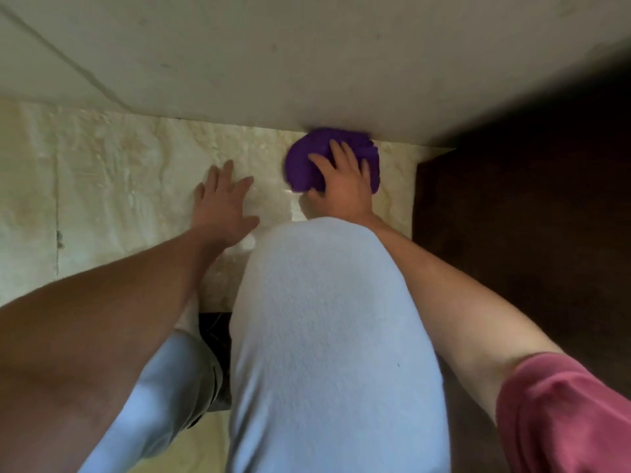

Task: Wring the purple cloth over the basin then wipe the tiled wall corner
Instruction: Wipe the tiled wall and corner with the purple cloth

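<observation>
The right hand presses spread fingers on the purple cloth at the tile edge; the left hand braces flat, fingers spread. Wet tile could let that bracing palm slip.

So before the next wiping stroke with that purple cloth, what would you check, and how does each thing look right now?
1. Right hand pressed flat on the purple cloth: ok.
2. Cloth reaches the seam where the marbled tile meets the plain upper surface: ok.
3. Left hand braced flat on the tile, clear of the cloth: ok.
4. Cloth wrung damp, not dripping: cannot tell.
5. Basin within reach: cannot tell, none in view.
6. Raised knee clear of the wiping arm: ok.
</observation>
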A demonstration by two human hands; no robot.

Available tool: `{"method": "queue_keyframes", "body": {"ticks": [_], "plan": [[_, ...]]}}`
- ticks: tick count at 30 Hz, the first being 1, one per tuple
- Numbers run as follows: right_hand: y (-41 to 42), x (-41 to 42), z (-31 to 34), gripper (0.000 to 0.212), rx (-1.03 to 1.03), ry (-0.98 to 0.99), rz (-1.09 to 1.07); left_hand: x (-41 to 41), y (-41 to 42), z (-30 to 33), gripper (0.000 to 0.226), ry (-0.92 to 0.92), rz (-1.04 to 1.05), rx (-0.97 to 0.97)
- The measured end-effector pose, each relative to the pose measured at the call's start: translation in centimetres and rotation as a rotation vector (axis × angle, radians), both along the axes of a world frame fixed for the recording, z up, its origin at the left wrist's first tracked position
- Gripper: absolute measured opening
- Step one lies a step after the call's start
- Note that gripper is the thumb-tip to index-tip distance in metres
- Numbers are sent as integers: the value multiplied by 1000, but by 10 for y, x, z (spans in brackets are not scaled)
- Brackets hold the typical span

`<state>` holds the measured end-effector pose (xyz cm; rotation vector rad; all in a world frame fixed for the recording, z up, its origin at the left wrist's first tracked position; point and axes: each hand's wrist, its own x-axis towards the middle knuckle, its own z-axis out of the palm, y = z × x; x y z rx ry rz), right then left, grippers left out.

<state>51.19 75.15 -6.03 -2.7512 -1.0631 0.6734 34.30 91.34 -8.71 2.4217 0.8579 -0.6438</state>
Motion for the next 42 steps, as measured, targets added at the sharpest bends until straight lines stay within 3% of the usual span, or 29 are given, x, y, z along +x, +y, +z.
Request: {"method": "queue_keyframes", "body": {"ticks": [2,5,10,15,21,28,31,36,39,42], "plan": [[-5,10,-1,73,-136,69,58,-10,14,2,86,84,-153,-56],[-20,36,5,74,-276,23,133,-6,31,14,81,123,-221,-89],[-47,58,8,76,-396,-51,-90,-7,40,29,78,101,-102,-23],[-38,60,-1,74,-304,-27,-243,-74,73,22,77,183,-77,90],[-24,43,-22,66,-8,42,-472,-108,55,6,92,147,129,11],[30,-13,-35,60,36,-92,-198,-113,50,-7,95,128,121,60],[73,-49,-36,66,-7,-40,-78,-116,55,-5,89,171,52,77],[161,-96,-29,68,-37,101,346,-124,44,10,71,180,87,64],[193,-109,-23,66,-106,118,402,-139,49,18,74,147,138,82],[172,-96,-24,66,-123,50,423,-150,64,21,77,161,178,98]]}}
